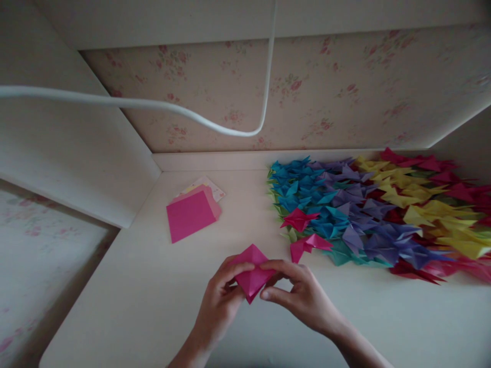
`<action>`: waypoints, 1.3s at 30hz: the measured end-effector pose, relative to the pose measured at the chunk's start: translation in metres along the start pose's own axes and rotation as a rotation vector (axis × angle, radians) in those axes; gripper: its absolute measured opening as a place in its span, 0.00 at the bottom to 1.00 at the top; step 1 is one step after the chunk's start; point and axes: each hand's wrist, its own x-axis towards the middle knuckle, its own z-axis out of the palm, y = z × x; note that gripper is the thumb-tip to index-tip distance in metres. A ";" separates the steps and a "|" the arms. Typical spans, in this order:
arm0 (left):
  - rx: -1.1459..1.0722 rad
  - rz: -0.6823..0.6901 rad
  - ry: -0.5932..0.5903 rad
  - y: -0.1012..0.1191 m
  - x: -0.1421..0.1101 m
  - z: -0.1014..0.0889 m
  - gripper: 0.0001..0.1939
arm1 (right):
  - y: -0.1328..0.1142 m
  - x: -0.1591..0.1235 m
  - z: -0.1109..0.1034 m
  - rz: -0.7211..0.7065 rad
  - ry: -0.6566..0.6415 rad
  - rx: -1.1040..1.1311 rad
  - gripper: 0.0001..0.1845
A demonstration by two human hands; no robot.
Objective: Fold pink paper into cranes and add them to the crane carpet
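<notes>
A pink sheet of origami paper [252, 278], folded into a diamond shape, is held up over the near part of the white desk. My left hand [222, 291] grips its left side, the index finger lying across the front and the thumb below. On the right side, my right hand [299, 294] pinches it, index finger on the front face and thumb near the lower right edge. Just beyond my right hand lie two pink folded paper cranes [299, 220], at the edge of a large spread of cranes.
Rows of blue [295, 189], purple [353, 194] and yellow paper cranes [441, 217] cover the desk's right side, with red and pink ones among them. A stack of pink paper squares [193, 216] lies at the back left. A white cable [184, 113] hangs across the view.
</notes>
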 end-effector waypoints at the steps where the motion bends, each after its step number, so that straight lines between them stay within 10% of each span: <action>1: 0.017 0.008 -0.003 0.001 0.000 0.000 0.11 | -0.001 0.000 0.000 -0.002 -0.006 -0.008 0.18; 20: 0.237 0.041 -0.027 0.011 -0.002 -0.006 0.08 | 0.001 0.004 -0.007 -0.035 -0.091 0.177 0.05; 28: 0.312 0.083 -0.032 0.016 -0.002 -0.012 0.09 | 0.006 0.002 -0.003 0.017 0.116 0.131 0.13; 39: 0.418 0.125 0.253 0.012 -0.007 0.009 0.11 | 0.010 0.002 0.018 -0.006 0.240 0.214 0.13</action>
